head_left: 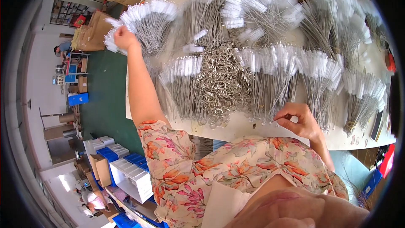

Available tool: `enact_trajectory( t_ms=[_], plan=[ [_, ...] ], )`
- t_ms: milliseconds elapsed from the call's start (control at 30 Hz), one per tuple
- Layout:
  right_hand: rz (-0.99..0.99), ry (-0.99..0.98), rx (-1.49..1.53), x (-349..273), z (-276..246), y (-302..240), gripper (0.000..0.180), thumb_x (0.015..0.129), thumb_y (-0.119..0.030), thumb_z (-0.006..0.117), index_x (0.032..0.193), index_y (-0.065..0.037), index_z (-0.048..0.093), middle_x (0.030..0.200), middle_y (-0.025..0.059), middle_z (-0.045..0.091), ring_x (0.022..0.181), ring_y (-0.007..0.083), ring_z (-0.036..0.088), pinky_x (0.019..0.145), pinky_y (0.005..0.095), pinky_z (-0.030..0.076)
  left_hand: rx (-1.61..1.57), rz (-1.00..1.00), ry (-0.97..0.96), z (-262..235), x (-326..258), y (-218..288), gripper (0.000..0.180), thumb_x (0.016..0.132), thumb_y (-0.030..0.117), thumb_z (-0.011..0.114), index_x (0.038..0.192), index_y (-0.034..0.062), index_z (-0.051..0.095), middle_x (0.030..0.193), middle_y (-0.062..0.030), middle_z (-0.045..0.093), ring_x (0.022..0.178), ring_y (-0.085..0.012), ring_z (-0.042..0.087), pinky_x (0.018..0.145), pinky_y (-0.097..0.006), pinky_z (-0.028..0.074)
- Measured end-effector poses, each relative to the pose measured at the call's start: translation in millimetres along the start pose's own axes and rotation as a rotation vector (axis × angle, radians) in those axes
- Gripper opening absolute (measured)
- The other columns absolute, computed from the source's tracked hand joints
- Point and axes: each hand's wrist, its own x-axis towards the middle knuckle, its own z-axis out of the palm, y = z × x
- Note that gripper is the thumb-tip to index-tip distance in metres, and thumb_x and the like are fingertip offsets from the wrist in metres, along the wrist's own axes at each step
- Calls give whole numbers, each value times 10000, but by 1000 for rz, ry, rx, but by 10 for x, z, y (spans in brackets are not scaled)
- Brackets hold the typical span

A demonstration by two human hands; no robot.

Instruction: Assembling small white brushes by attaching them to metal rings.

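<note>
My left hand [125, 39], arm stretched out, is closed at the white bristle heads of a fanned pile of wire-handled brushes [154, 14] at the table's far left. Blur and the heads around it hide what its fingers hold. Near the table's front edge, my right hand [300, 120] is curled, thumb and forefinger together beside the wire ends of a brush bundle [270, 74]. Anything in that pinch is too small to make out. Between the hands lies a heap of shiny metal rings [223, 82], with another row of brushes [181, 69] at its left.
More brush piles [257, 6] cover the back and right of the pale table [236, 132]. Left of it is a green floor [105, 88] with cardboard boxes [90, 31]. White bins [130, 179] stand at the lower left. Other people [96, 200] are in the distance.
</note>
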Motion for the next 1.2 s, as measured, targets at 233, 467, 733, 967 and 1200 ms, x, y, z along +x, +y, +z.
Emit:
enact_trajectory(
  t_ms=[233, 467, 733, 967, 1200],
  plan=[
    [-166, 34, -131, 33, -85, 25, 96, 770, -35, 644, 862, -13, 659, 780, 81, 628, 647, 169, 590, 570, 271, 461, -220, 156, -569, 86, -516, 1004, 172, 878, 229, 518, 903, 63, 554, 758, -120, 617, 703, -215, 599, 641, -346, 468],
    [-447, 52, -579, 291, -400, -381, 30, 765, -25, 608, 793, -24, 618, 695, 71, 590, 608, 218, 591, 542, 324, 467, 67, 317, -974, 462, -960, 497, 274, 780, 325, 668, 837, 57, 653, 743, -125, 649, 712, -260, 624, 684, -328, 469],
    [-310, 0, -1068, 1378, -814, -227, 48, 800, -117, 589, 810, -75, 610, 718, 48, 579, 679, 237, 603, 615, 363, 485, -109, 75, -879, 431, -1015, 603, 211, 782, 190, 686, 884, 8, 652, 750, -30, 662, 591, -97, 541, 553, -241, 428],
    [-390, 26, -1148, 1995, -750, 116, 79, 748, -66, 593, 826, -77, 603, 852, 57, 582, 764, 247, 618, 644, 367, 505, -159, -397, -1070, 299, -1001, 754, 204, 808, 165, 636, 861, -32, 629, 752, -63, 662, 511, -106, 489, 471, -261, 389],
    [-171, -70, -1568, 2159, -745, 87, 126, 698, -16, 580, 802, -81, 608, 875, 65, 558, 833, 267, 615, 669, 380, 511, 79, 33, -995, 247, -956, 825, 195, 777, 201, 588, 765, 16, 649, 694, -84, 658, 525, -167, 540, 507, -307, 416]
  ],
)
